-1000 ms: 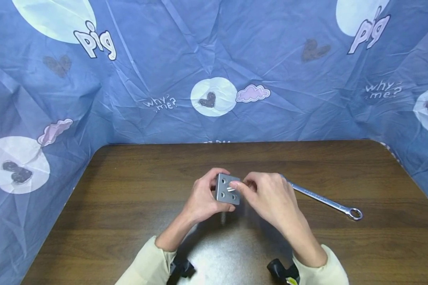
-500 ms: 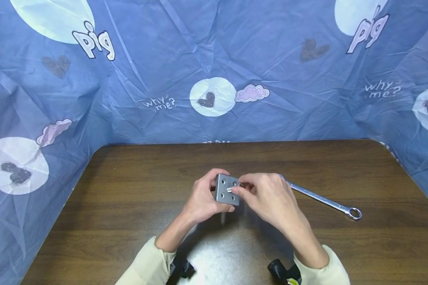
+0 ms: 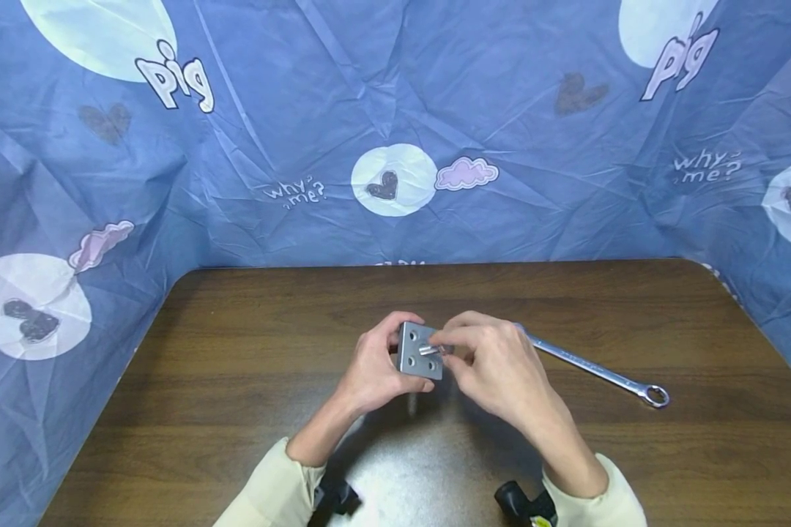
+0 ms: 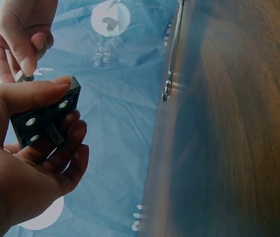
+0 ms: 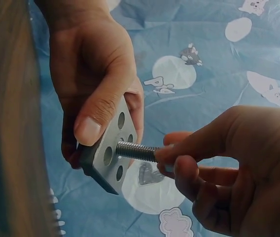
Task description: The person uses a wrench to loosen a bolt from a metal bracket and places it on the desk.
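My left hand (image 3: 376, 366) grips a square grey metal plate (image 3: 422, 371) by its edges, its face tilted toward the right. Several round holes pierce the plate. A threaded bolt (image 5: 136, 151) passes through its middle, and the threaded end (image 4: 54, 134) sticks out of the far side in the left wrist view. Thumb and fingers of my right hand (image 3: 501, 366) pinch the bolt's outer end, a short way off the plate. Those fingers mostly cover the bolt's head. Both hands are raised above the wooden table (image 3: 270, 322).
A long shiny wrench (image 3: 589, 366) lies on the table right of my right hand, ring end toward the front right; the hand hides its other end. Blue printed cloth (image 3: 250, 132) hangs behind the table and at both sides.
My right fingers have shifted round the bolt: the thumb has slid lower and the index finger now lies over it. The left hand and the plate have stayed almost still.
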